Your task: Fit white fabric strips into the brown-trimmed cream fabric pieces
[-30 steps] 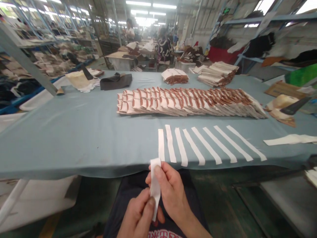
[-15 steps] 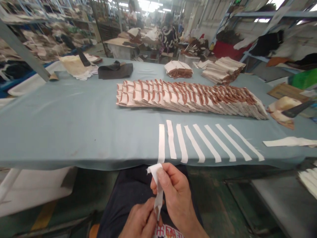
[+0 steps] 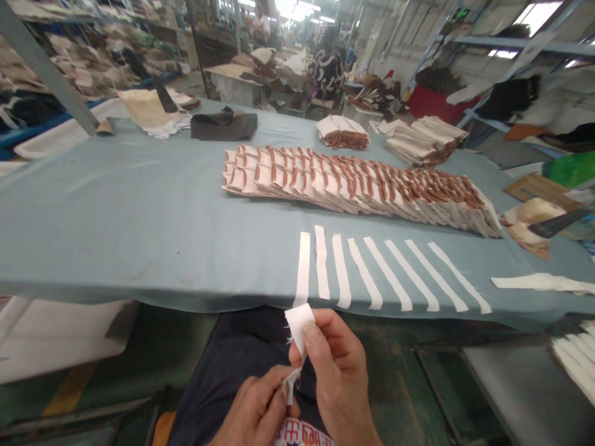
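We see a white strip at the lower centre of the frame, held upright, frayed at its lower end, its top edge squared.

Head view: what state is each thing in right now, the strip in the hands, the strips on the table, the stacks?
Held strip: pinched at both ends, frayed at the lower end.
Left hand: gripping the strip's lower end.
Right hand: thumb pressed on the strip's upper part.
Table strips: eight, flat, side by side, apart.
Long stack: fanned out, overlapping.
Dark cloth: folded, lying flat.
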Available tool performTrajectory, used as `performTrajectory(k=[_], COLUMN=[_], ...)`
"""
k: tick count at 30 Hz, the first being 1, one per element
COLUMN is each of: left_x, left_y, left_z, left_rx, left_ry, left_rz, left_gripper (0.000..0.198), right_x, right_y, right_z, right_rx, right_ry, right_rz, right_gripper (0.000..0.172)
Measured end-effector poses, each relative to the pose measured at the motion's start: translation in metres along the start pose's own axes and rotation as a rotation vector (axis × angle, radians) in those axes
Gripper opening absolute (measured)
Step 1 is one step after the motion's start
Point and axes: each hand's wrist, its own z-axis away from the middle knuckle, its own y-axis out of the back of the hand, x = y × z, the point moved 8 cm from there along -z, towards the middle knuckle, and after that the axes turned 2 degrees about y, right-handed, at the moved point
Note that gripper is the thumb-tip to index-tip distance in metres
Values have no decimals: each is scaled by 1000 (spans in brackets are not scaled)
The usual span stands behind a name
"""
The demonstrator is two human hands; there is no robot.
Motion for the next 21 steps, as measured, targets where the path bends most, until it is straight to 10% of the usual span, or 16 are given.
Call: performTrajectory(k=[12, 16, 21], left_x=[-4, -1, 21], left_y=[-1, 19, 53], left_z=[-4, 0, -3], left_rx=[-115, -66, 7], left_ry=[49, 60, 95], left_rz=[71, -69, 97], left_gripper=[31, 62, 39], right_x=[4, 3, 1], right_y=[3, 3, 0], right_z=[-3, -10, -9], right_rx=[-93, -189, -202], right_ry=[-18, -8, -4], right_rz=[86, 191, 257], right_gripper=[41, 42, 40])
